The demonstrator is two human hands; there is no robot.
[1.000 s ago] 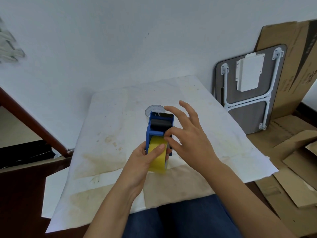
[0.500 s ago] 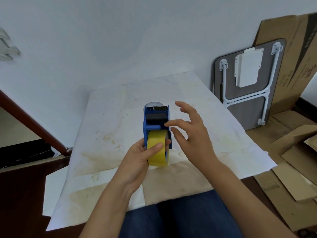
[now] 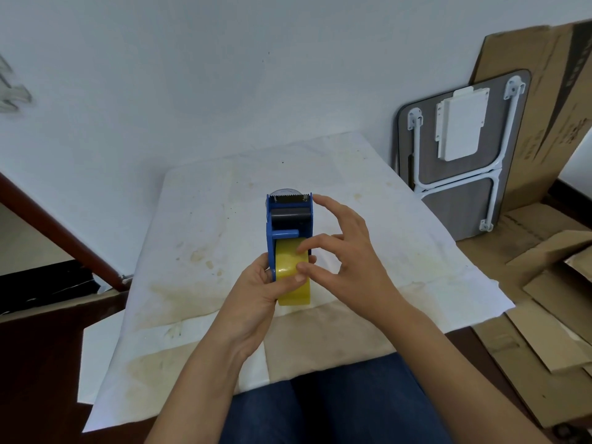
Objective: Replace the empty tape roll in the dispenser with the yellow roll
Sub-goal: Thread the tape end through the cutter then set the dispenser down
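On the far left a dark red-brown rail slants down along the white wall. Next comes the desk, covered with white paper that has yellow-brown stains on it.

The left hand comes up from below and is wrapped around the blue dispenser, holding it up above the desk. Its thumb lies across the front of the yellow roll, and the other fingers go behind the blue frame (you can only see their tips peeking out on the right side). So this grip is closed tight on the dispenser. The yellow roll sits in the lower part of the dispenser, right at the left thumb, with its bottom edge sticking out below the hand. Above the roll there is a small blue bar, then a dark roller, then the toothed cutting edge at the top. Something round and clear shows just behind the top of the dispenser, but I cannot tell what it is.

The right hand is just beside the dispenser on the right. Two fingertips touch the face of the yellow roll, close to the left thumb. The other fingers are spread out and hold nothing, so this grip is loose.

Farther right a folded gray table with white legs leans on the wall, and brown cardboard stands and lies beside it.
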